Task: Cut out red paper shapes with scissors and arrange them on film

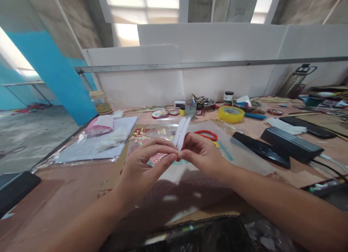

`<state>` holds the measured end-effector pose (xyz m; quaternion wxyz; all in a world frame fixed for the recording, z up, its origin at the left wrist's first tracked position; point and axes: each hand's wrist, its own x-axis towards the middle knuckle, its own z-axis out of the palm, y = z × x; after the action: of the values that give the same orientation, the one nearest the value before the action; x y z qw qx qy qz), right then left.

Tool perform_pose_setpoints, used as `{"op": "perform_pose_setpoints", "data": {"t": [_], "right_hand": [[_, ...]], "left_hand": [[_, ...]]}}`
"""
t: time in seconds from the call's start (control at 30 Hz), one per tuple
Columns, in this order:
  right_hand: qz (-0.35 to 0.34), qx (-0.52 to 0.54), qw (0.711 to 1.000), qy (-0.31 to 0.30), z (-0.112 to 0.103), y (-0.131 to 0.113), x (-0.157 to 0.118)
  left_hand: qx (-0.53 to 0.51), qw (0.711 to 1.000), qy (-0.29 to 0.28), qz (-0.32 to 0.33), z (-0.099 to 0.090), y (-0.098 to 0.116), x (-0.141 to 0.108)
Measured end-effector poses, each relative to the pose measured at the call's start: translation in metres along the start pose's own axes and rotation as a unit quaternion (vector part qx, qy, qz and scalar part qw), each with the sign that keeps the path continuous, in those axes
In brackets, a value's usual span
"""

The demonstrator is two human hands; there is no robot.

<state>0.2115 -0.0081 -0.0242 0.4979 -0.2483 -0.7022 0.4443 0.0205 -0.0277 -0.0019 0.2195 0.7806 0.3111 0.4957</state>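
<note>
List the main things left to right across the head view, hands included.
Dark object at the left edge → jar → left hand → slim white pieces → right hand → yellow tape roll → dark grey box with a cable. Overlapping items left out.

The left hand (148, 158) and right hand (205, 154) are bare. Both arms (261, 191) are bare too, and get thinner toward the hands.

Left grip (148, 159), right grip (205, 154) — both pinching slim white pieces (181, 133), red-handled scissors (214, 137) just behind, yellow tape (231, 117) beyond
</note>
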Motion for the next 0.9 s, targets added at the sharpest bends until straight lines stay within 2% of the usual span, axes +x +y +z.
{"op": "perform_pose_setpoints", "data": {"t": [0.4,0.67,0.9], "right_hand": [[-0.002,-0.029,0.999,0.017,0.004,-0.003,0.001],[-0.004,-0.023,0.999,0.023,0.003,0.006,0.002],[-0.001,-0.019,1.0,0.01,0.002,0.004,0.001]], "left_hand": [[0.007,1.0,0.006,-0.001,0.0,-0.001,0.001],[0.024,0.999,0.016,-0.019,0.004,-0.001,0.001],[0.033,0.999,0.013,0.0,0.003,-0.001,0.001]]}}
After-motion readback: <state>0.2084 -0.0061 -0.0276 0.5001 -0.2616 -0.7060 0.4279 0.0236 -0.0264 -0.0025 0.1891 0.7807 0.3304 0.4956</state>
